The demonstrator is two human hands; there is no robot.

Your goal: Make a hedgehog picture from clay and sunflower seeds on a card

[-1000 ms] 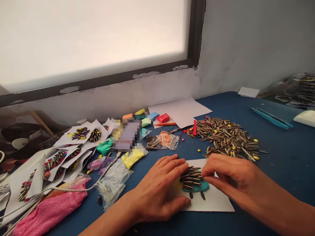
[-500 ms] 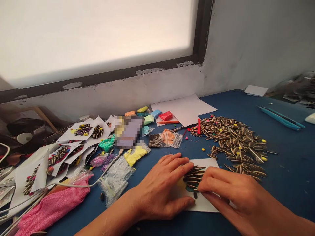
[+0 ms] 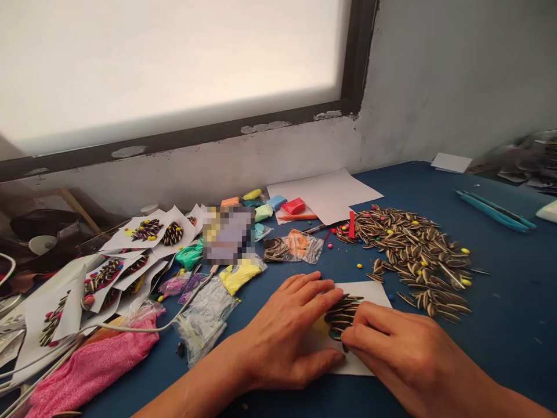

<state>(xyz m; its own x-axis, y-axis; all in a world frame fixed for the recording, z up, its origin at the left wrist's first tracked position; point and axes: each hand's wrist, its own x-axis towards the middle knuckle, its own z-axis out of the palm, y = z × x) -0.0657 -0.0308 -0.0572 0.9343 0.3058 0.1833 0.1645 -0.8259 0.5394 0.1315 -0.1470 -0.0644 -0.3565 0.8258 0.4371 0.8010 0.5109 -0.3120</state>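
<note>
A white card (image 3: 368,288) lies on the blue table, bearing rows of striped sunflower seeds (image 3: 343,313) packed into a cluster. Some yellow and a bit of dark green show at the cluster's edge. My left hand (image 3: 289,334) rests flat with fingers stretched over the card's left side, the index fingertip against the seeds and the thumb on the card. My right hand (image 3: 404,351) is closed in a pinch at the cluster's lower right. Its fingertips touch the lowest seeds, one dark seed showing just under them. Whatever lies between those fingertips is hidden.
A loose heap of sunflower seeds (image 3: 404,244) with small coloured balls spreads behind my right hand. Blue tweezers (image 3: 494,210) lie farther right. Clay packets (image 3: 293,206), a blurred-out phone (image 3: 228,235), a cable, finished seed cards (image 3: 148,229) and a pink cloth (image 3: 98,363) fill the left.
My right hand has shifted slightly left and down, its fingertips now at the cluster's lower edge, partly covering the dark seed there. My left hand has stayed in place.
</note>
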